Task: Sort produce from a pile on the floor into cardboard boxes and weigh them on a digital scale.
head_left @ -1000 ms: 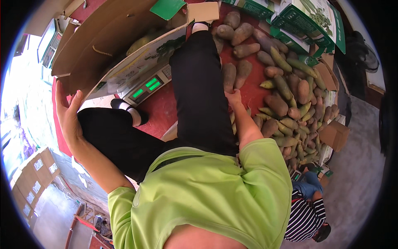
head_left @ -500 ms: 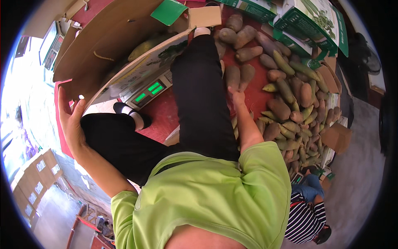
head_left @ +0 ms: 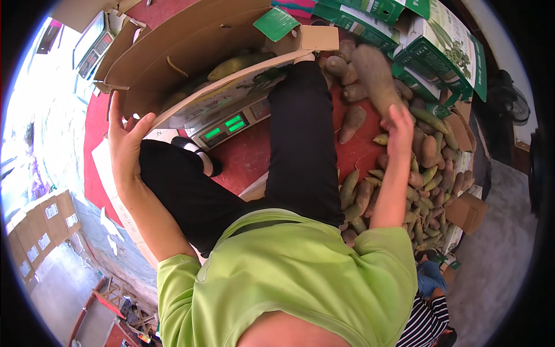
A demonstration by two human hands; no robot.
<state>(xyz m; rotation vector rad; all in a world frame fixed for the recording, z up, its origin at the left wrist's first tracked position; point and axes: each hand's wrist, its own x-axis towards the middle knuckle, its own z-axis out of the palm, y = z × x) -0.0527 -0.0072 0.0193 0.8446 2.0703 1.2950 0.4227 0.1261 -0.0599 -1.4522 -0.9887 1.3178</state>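
Observation:
My right hand is closed around the narrow lower end of a large brownish root vegetable, raised over the pile and slightly blurred. Beneath and beside it lies a heap of brown and green root vegetables. My left hand is at the near left corner of a big open cardboard box, thumb and forefinger spread apart by its edge. Inside the box lie a few greenish vegetables, partly hidden by the near wall. The box rests on a digital scale with green lit displays.
My black-trousered legs straddle the scale's corner on the red floor covering. Green and white cartons stand at the far right, near a dark fan. A person in a striped top is at the lower right. Flattened cartons stand left.
My right hand has lifted a root vegetable off the floor and moved right and farther away. My left hand stays by the box corner. The whole view has shifted somewhat.

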